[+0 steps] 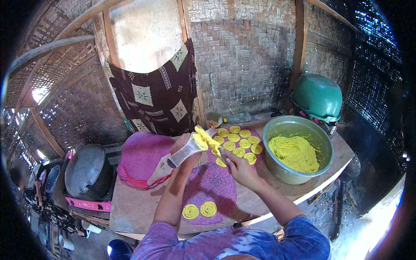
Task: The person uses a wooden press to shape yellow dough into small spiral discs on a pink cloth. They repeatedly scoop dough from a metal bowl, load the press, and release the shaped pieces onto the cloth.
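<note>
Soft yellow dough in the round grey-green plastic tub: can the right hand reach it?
Likely yes: the open tub stands just right of the right hand, the yellow dough shows uncovered, and nothing visible blocks the way in. It does seem to grip a small grey tool, though.

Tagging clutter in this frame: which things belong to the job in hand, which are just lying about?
Likely in the job:
- pale tool
- yellow dough
- yellow spirals
- purple mats
- grey-green tub

Seemingly just lying about:
- green basin
- clear bottle
- lidded pot
</note>
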{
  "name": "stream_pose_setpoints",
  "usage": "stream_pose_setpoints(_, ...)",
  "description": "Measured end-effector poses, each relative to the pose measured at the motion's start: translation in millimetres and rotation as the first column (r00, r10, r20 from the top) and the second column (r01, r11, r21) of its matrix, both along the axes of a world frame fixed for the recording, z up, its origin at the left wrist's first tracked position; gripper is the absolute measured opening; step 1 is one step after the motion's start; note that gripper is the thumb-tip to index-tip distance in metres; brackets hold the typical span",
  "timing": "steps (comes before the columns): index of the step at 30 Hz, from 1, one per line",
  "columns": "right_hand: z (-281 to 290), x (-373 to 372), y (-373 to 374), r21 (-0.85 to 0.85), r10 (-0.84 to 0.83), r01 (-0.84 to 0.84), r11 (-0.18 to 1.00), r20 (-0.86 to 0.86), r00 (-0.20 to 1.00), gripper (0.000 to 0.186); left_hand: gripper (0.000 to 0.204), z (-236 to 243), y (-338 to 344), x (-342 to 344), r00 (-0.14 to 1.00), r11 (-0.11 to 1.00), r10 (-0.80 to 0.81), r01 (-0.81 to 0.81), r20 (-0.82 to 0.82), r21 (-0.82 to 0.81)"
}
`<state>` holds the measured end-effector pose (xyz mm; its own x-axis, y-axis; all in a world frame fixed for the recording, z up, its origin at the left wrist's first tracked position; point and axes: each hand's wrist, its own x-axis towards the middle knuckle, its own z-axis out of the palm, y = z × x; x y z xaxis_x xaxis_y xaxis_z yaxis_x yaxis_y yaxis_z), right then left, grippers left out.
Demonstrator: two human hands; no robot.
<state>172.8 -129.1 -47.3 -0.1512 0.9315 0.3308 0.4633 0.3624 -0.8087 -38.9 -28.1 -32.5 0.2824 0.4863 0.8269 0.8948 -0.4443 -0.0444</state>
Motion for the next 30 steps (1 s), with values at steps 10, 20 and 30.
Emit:
stream_pose_setpoints(10,25,43,-22,-0.194,-0.124,0.114,0.974,-0.04,0.991,0.032,0.019,-28,27,-41,0.986,0.996,-0.093,0.092,0.14,0.014)
stream_pose_setpoints(20,-24,209,8,0.234,-0.411,0.606,0.76,0.895,0.17,0.032,0.015,-2,-8,-80,-0.306,0.403,-0.157,0.848,0.939,0.344)
stream_pose_setpoints(30,-56,-32,1,0.385,-0.287,-0.912,0.142,-0.866,-0.41,0.097,0.012,-22,-26,3,-0.593,0.226,0.241,0.804,0.769,0.549)
